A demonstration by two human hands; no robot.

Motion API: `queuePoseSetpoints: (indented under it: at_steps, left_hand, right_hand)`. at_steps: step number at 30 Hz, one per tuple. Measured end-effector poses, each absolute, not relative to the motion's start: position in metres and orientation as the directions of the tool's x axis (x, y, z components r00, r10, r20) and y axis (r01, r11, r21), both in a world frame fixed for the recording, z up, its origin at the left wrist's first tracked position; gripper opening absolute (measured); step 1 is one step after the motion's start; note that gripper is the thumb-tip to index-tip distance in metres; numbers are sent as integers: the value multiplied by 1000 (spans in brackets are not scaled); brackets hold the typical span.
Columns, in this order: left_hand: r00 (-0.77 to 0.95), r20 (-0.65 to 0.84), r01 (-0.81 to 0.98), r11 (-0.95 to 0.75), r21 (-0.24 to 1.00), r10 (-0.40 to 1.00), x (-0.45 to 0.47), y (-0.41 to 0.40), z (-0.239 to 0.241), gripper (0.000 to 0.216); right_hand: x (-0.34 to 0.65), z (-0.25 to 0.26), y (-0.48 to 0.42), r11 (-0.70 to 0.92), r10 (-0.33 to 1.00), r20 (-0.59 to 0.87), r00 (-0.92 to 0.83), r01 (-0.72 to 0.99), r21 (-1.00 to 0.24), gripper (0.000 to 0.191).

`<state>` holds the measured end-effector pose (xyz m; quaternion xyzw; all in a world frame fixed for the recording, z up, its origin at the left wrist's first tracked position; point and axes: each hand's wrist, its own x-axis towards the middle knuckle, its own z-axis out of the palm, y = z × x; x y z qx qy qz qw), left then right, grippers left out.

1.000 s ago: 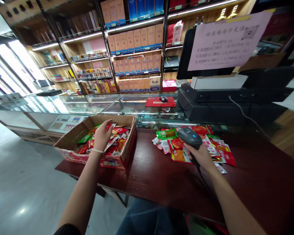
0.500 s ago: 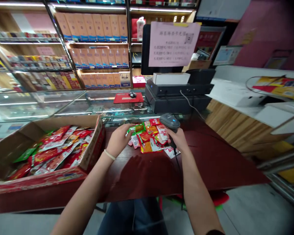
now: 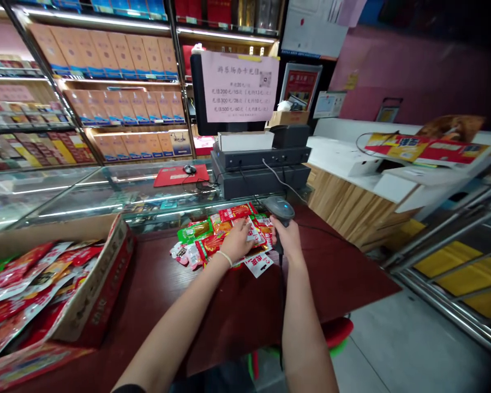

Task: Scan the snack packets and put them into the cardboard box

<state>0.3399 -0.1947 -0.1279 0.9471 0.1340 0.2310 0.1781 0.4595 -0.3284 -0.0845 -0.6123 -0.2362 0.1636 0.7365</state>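
Observation:
My right hand (image 3: 287, 236) is wrapped around the handle of a dark barcode scanner (image 3: 280, 208), its cable hanging down from the grip. My left hand (image 3: 236, 243), a pale band at its wrist, rests on a pile of snack packets with its fingers stretched out over them. Under and around those fingers lie red packets (image 3: 208, 246), a green packet (image 3: 195, 232) and pink-and-white ones (image 3: 186, 254). A white packet (image 3: 259, 265) lies at the pile's near edge. Part of the pile is hidden beneath my left hand.
An open cardboard box (image 3: 112, 273) of similar packets stands left on the dark red table (image 3: 163, 305). Behind are a glass counter (image 3: 143, 204), a mouse (image 3: 189, 169) and a monitor bearing a pink notice (image 3: 239, 87). Metal rails (image 3: 454, 284) stand at right.
My left hand has moved right, from the green packet at the pile's left side onto its middle. My right hand still holds the scanner. The view has turned to the right.

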Motion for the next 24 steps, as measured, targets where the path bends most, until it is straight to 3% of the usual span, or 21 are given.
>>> queuePoseSetpoints:
  at_steps: [4, 9, 13, 16, 19, 21, 24]
  left_hand:
    - [885, 295, 260, -907, 330, 361, 347, -201, -130, 72]
    - [905, 248, 294, -930, 223, 345, 335, -221, -122, 47]
    - [909, 271, 252, -935, 251, 317, 311, -226, -113, 49]
    - [818, 440, 220, -908, 357, 371, 281, -212, -105, 52]
    - [543, 617, 226, -807, 546, 570, 246, -186, -103, 40]
    - [342, 582, 214, -664, 717, 738, 226, -168, -109, 26]
    - [155, 312, -6, -315, 949, 937, 202, -143, -128, 27]
  right_hand:
    - [459, -83, -330, 209, 516, 152, 843, 49, -977, 34]
    - [458, -83, -328, 222, 528, 178, 830, 68, -973, 30]
    - [457, -83, -326, 201, 515, 154, 843, 56, -978, 31]
    - [454, -81, -323, 216, 512, 147, 846, 38, -976, 32]
    - [447, -78, -320, 251, 521, 153, 840, 21, -968, 32]
    - [441, -76, -317, 274, 544, 162, 824, 8, -962, 31]
    - [428, -74, -311, 286, 612, 179, 770, -5, -958, 31]
